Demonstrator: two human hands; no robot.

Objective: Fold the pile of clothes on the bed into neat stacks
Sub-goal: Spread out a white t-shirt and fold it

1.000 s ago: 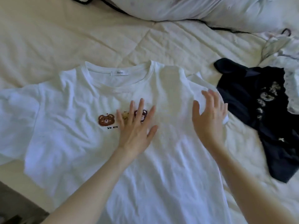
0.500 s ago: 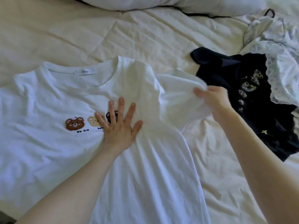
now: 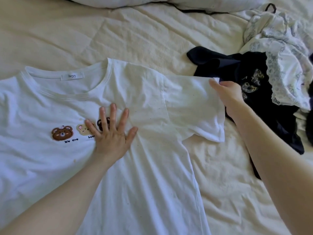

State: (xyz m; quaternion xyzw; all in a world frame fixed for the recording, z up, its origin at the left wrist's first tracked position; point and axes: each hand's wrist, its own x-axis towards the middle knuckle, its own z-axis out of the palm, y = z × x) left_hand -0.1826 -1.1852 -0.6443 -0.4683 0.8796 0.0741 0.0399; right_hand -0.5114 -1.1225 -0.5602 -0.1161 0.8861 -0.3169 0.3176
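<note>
A white T-shirt [image 3: 152, 167] with three bear patches lies face up on the cream bed cover [image 3: 135, 36], neck toward the far side. My left hand [image 3: 111, 134] presses flat on its chest, fingers spread, covering the right-most bear. My right hand [image 3: 227, 94] pinches the far corner of the shirt's right sleeve [image 3: 191, 106], which is stretched out sideways. A dark navy garment [image 3: 237, 68] with a pale print lies just beyond that hand. A white lace-trimmed garment [image 3: 284, 65] is crumpled at the far right.
A white pillow or duvet [image 3: 186, 2] runs along the top edge. A thin black strap [image 3: 270, 6] shows near the lace garment. Bare cream bed cover lies to the right of the shirt's body and beyond its collar.
My right hand has taken the folded-in right sleeve and pulled it out to the right until it lies spread. My left hand has stayed pressed on the chest. The view has shifted rightward.
</note>
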